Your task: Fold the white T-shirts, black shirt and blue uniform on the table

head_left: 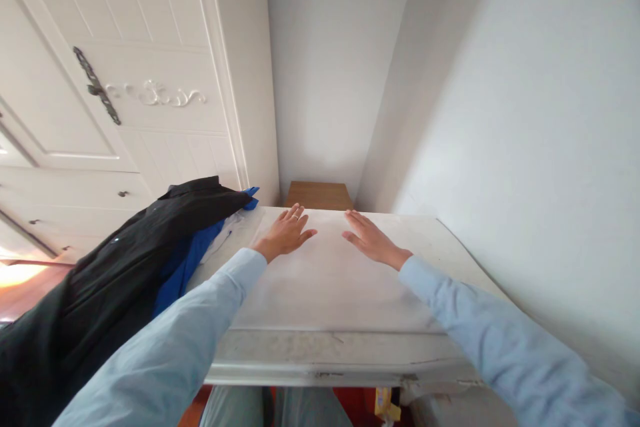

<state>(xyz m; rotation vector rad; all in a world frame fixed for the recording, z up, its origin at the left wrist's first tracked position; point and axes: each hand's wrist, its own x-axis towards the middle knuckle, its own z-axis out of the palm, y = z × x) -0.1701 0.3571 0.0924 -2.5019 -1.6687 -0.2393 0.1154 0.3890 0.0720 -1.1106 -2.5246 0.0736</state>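
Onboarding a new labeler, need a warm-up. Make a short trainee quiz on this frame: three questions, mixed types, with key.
1. Multiple choice: which is nearest the black clothing?
A) left hand
B) right hand
C) both equally near

2. True or false: the right hand is clenched in a fist over the white sheet.

3. Fill in the blank: the cloth showing from under the black clothing is ____.

Key
1. A. The black clothing lies on the left side.
2. False. The right hand is open, fingers extended, and holds nothing.
3. Blue.
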